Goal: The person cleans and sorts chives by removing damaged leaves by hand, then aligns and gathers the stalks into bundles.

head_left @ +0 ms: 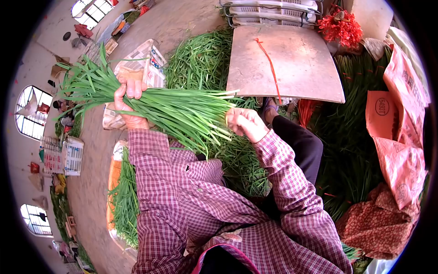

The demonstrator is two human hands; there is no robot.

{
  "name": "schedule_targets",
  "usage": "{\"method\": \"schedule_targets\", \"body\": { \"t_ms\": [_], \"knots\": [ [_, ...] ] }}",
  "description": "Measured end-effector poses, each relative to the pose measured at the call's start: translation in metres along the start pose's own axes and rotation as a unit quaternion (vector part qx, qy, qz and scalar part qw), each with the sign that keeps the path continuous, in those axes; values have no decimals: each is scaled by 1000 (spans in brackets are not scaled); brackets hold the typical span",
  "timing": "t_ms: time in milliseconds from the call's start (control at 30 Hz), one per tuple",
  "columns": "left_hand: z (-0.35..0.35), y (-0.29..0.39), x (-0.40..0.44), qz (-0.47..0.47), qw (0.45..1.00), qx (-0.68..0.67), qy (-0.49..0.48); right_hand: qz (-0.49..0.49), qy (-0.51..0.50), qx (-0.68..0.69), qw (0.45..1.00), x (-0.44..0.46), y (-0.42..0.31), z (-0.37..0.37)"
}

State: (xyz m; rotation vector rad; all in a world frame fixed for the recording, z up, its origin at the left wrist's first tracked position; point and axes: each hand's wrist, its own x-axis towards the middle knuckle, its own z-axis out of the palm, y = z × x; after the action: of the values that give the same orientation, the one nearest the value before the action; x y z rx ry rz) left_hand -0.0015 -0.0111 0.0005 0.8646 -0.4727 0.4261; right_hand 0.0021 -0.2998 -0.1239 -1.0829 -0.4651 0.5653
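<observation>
A thick bunch of long green stalks [175,107] lies across the middle of the head view, its leafy tips to the left and pale cut ends to the right. Around the leafy part my left hand [129,98] is closed, holding the bunch up. My right hand [246,123] is at the pale ends, its thumb and fingers pinched together; what is between them is too small to make out. A single red strip [270,64] rests on the flat board [301,68] beyond my right hand.
Loose greens [198,61] are heaped left of the board. White crates [273,11] are stacked behind it, near a bundle of red strips [340,27]. More greens [351,137], pink sacks [399,114] and a patterned cloth [381,223] are at right. An orange-lined crate [115,182] stands at left.
</observation>
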Motion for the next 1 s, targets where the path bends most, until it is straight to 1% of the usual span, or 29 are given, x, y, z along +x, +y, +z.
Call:
{"method": "schedule_targets", "body": {
  "t_ms": [33,100,133,167,200,233,267,300,367,500,533,633,667,700,767,833,867,900,967,1000],
  "knots": [
    [0,0,0,-3,1000,6,-6,-7,-15,71,997,-5,-11,-1],
    [-2,1,0,-7,1000,-3,-9,-74,-1,142,987,-12,-26,-2],
    [-2,1,0,-11,1000,-12,-13,-105,30,112,988,-17,-33,-2],
    [-4,1,0,-12,1000,-13,-13,-109,28,51,992,-17,-27,-12],
    [-4,1,0,-6,1000,-21,-13,-131,57,-106,984,-18,-26,-12],
    [-5,1,1,-1,1000,-28,-14,-150,85,-261,950,-20,-25,-10],
    [-5,0,1,2,999,-33,-16,-185,119,-425,878,-22,-23,-7],
    [-4,-1,1,1,999,-33,-16,-223,119,-421,871,-23,-18,1],
    [-4,-1,0,3,999,-47,-1,-268,111,-518,805,-22,-15,11],
    [-4,-2,1,-5,997,-76,-14,-281,56,-571,769,-14,-6,19],
    [-5,-2,1,-7,996,-84,-11,-298,63,-585,751,-11,-1,17],
    [-10,-1,2,-8,996,-88,-11,-322,80,-556,762,-12,4,12],
    [-12,0,2,-8,996,-86,-15,-310,90,-562,762,-16,8,9],
    [-14,2,2,-8,996,-86,-14,-266,93,-599,750,-23,11,3],
    [-19,8,2,15,997,-70,-10,-145,116,-670,719,-32,47,-27],
    [-18,8,2,23,997,-72,-10,45,107,-679,725,-42,51,-36],
    [-17,8,2,18,997,-72,-15,-12,131,-666,734,-48,52,-39],
    [-17,8,2,16,997,-72,-20,-12,131,-666,734,-48,39,-34],
    [-20,8,2,11,997,-72,-27,-84,165,-563,805,-42,12,-17],
    [-20,7,4,5,997,-73,-37,-113,164,-537,819,-38,3,-10]
  ]
}}
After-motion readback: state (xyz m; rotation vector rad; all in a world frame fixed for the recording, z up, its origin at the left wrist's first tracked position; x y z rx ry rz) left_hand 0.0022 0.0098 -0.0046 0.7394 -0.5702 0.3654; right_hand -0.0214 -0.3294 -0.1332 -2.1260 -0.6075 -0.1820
